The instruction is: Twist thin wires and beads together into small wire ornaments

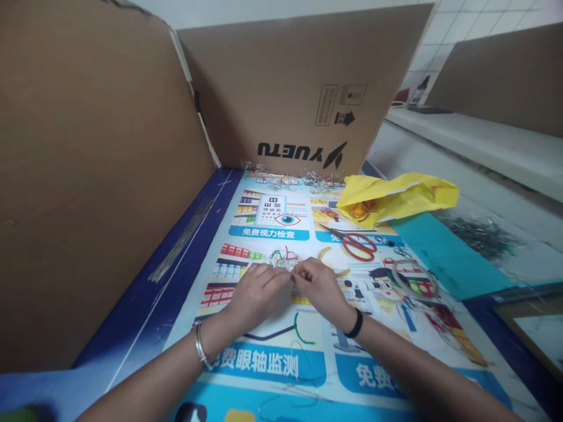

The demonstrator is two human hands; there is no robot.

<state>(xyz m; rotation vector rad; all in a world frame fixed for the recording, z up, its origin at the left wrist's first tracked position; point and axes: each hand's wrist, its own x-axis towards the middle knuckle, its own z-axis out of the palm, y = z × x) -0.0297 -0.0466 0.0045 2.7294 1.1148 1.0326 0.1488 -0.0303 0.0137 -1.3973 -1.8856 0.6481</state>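
My left hand (pixel 263 292) and my right hand (pixel 323 288) meet at the middle of the printed sheet, fingertips pinched together. What they pinch is mostly hidden; a small orange-yellow bit shows at the right fingers. Just beyond the fingertips lies a loose tangle of thin wires (pixel 281 257) with green, red and white strands; I cannot tell whether it joins what is pinched. Close to my right hand are curved yellow strips (pixel 342 273) and scissors (pixel 358 246) with orange-red handles. A green curved strip (pixel 301 331) lies nearer me.
Cardboard panels (pixel 281 88) stand at the left and back. A yellow bag (pixel 400 196) holding an orange coil lies back right, near a heap of wire scraps (pixel 479 237). A roll of clear tape (pixel 416 278) lies right. Straight wires (pixel 180 240) lie left; loose wire (pixel 292 391) lies in front.
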